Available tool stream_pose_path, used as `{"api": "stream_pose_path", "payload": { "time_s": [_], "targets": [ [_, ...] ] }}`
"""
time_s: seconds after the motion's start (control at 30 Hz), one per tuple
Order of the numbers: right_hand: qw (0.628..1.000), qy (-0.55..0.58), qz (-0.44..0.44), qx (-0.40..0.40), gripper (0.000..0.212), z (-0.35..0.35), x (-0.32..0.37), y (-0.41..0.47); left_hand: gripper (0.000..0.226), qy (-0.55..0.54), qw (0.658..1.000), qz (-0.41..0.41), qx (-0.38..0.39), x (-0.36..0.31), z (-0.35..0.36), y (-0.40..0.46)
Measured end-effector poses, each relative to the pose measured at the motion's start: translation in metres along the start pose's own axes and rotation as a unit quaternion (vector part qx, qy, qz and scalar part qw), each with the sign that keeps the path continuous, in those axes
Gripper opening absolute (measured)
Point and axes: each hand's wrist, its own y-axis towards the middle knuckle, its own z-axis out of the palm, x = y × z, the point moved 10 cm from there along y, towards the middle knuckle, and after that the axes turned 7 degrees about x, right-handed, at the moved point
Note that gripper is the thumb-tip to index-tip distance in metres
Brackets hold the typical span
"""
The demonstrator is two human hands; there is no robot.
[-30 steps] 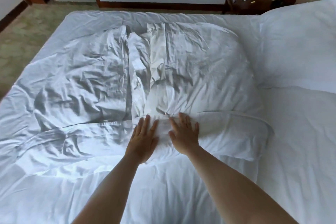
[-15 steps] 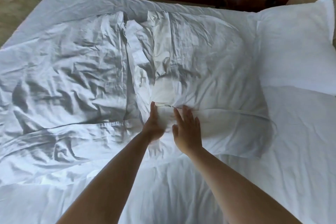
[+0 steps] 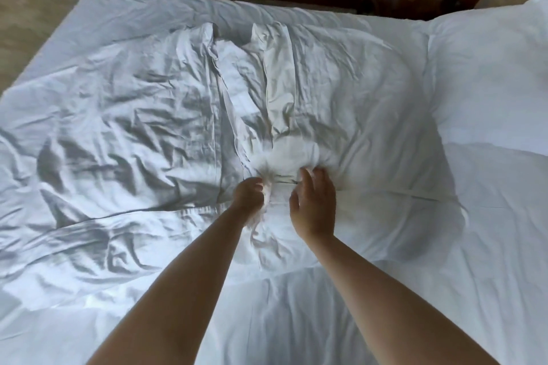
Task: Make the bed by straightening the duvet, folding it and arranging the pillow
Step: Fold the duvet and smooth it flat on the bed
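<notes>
Head view: left hand (image 3: pixel 248 193) is closed into a fist, bunching white cloth at the near edge of the pillow (image 3: pixel 341 127), which lies across the middle of the bed (image 3: pixel 148 6) with its long axis running left to right; right hand (image 3: pixel 313 201) sits just beside it, fingers (image 3: pixel 308 176) curled and loosely apart, tips pressing into the same edge, no clear pinch visible. Crumpled duvet (image 3: pixel 118 133) lies toward the bed's left side, touching the pillow. Judgement: both hands are equally near, and the pillow's bulk extends away and rightward from them.
</notes>
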Motion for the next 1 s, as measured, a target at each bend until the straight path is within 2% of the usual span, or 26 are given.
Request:
{"api": "stream_pose_path", "payload": {
  "time_s": [0.1, 0.17, 0.23, 0.33, 0.4, 0.47, 0.5, 0.53, 0.57, 0.6, 0.67, 0.7, 0.73, 0.8, 0.83, 0.9, 0.93, 1.0],
  "targets": [
    [0.999, 0.002, 0.038, -0.031, 0.058, -0.016, 0.011, 0.020, 0.053, -0.072, 0.997, -0.019, -0.019, -0.017, -0.025, 0.011],
    [0.997, -0.013, 0.064, -0.032, 0.066, -0.018, 0.013, 0.037, 0.059, -0.101, 0.995, -0.022, 0.013, -0.032, -0.027, 0.018],
    [0.997, -0.026, 0.074, -0.023, 0.077, -0.017, 0.013, 0.057, 0.054, -0.142, 0.989, -0.025, 0.026, -0.041, -0.028, 0.032],
    [0.993, -0.033, 0.105, 0.043, 0.096, 0.008, 0.011, 0.081, 0.039, -0.211, 0.977, -0.035, 0.013, -0.043, -0.031, 0.061],
    [0.987, -0.039, 0.140, 0.073, 0.104, 0.022, 0.009, 0.090, 0.049, -0.231, 0.972, -0.042, 0.003, -0.040, -0.032, 0.086],
    [0.977, -0.054, 0.166, 0.126, 0.096, 0.031, 0.006, 0.096, 0.063, -0.240, 0.970, -0.034, 0.016, -0.045, -0.029, 0.107],
    [0.973, -0.045, 0.179, 0.142, 0.085, 0.032, 0.005, 0.102, 0.064, -0.244, 0.969, -0.026, 0.033, -0.054, -0.026, 0.110],
    [0.971, -0.003, 0.198, 0.134, 0.071, 0.027, 0.007, 0.108, 0.055, -0.254, 0.966, -0.012, 0.045, -0.062, -0.021, 0.113],
    [0.971, 0.067, 0.210, 0.096, 0.056, 0.017, 0.013, 0.115, 0.038, -0.245, 0.968, -0.001, 0.051, -0.068, -0.016, 0.116],
    [0.966, 0.142, 0.209, 0.047, 0.046, 0.004, 0.023, 0.123, 0.031, -0.244, 0.968, 0.001, 0.057, -0.071, -0.010, 0.122],
    [0.951, 0.246, 0.184, -0.024, 0.040, -0.013, 0.043, 0.136, 0.037, -0.261, 0.960, 0.003, 0.103, -0.083, 0.003, 0.129],
    [0.942, 0.282, 0.181, -0.025, 0.039, -0.009, 0.042, 0.140, 0.038, -0.289, 0.949, -0.010, 0.126, -0.091, 0.002, 0.128],
    [0.932, 0.307, 0.192, 0.000, 0.037, 0.003, 0.034, 0.142, 0.038, -0.303, 0.944, -0.030, 0.129, -0.083, -0.003, 0.141],
    [0.915, 0.311, 0.224, 0.125, 0.034, 0.045, 0.009, 0.136, 0.027, -0.326, 0.938, -0.045, 0.114, -0.070, -0.027, 0.145],
    [0.906, 0.294, 0.220, 0.209, 0.038, 0.069, 0.000, 0.128, 0.020, -0.345, 0.930, -0.054, 0.117, -0.059, -0.034, 0.147],
    [0.893, 0.225, 0.185, 0.344, 0.059, 0.111, -0.006, 0.104, 0.023, -0.317, 0.937, -0.069, 0.128, -0.032, -0.034, 0.148],
    [0.891, 0.177, 0.166, 0.385, 0.068, 0.124, -0.005, 0.095, 0.028, -0.297, 0.943, -0.088, 0.119, -0.019, -0.034, 0.146],
    [0.890, 0.122, 0.152, 0.412, 0.076, 0.138, -0.004, 0.090, 0.034, -0.291, 0.945, -0.106, 0.107, -0.003, -0.032, 0.141]
  ]
}}
